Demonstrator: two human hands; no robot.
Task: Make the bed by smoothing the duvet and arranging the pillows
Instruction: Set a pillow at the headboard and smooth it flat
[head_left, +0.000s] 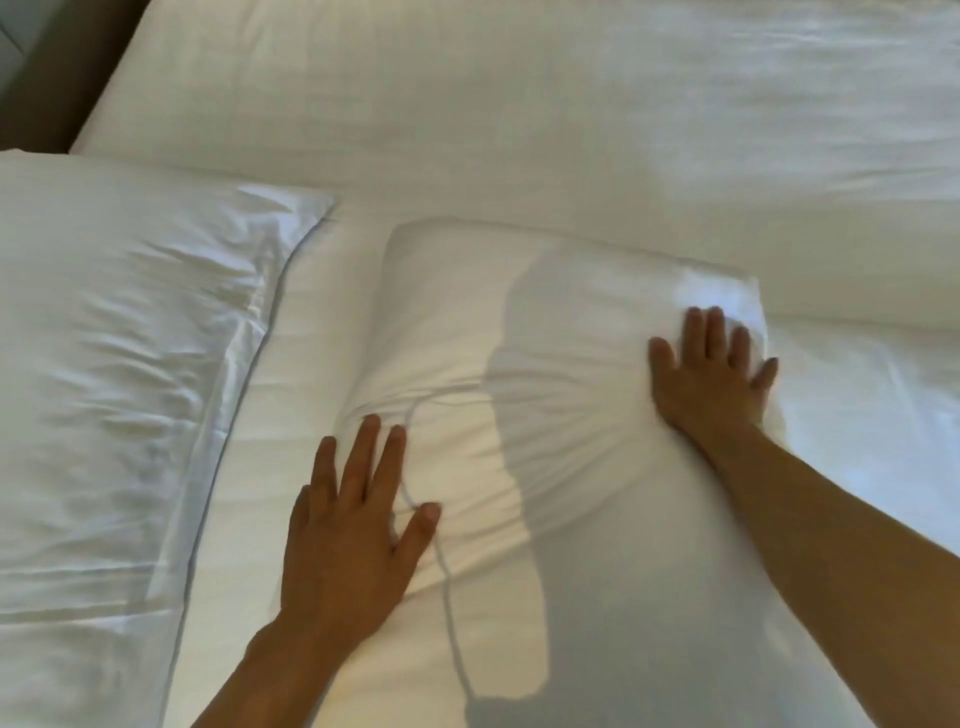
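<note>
Head view: white duvet (571, 104), two pillows (519, 364), brown floor (67, 78) beyond.

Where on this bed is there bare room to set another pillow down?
Bare sheet spans the far side beyond both pillows, and a narrow strip lies between the left pillow and the middle pillow. The near middle is crowded: left hand and right hand press flat on the middle pillow.

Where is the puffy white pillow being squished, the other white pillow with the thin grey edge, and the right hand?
puffy white pillow (597, 415), head view, shaded middle of its top.
white pillow with thin grey edge (119, 364), head view, wrinkled middle.
right hand (709, 371), head view, back of the hand.
</note>
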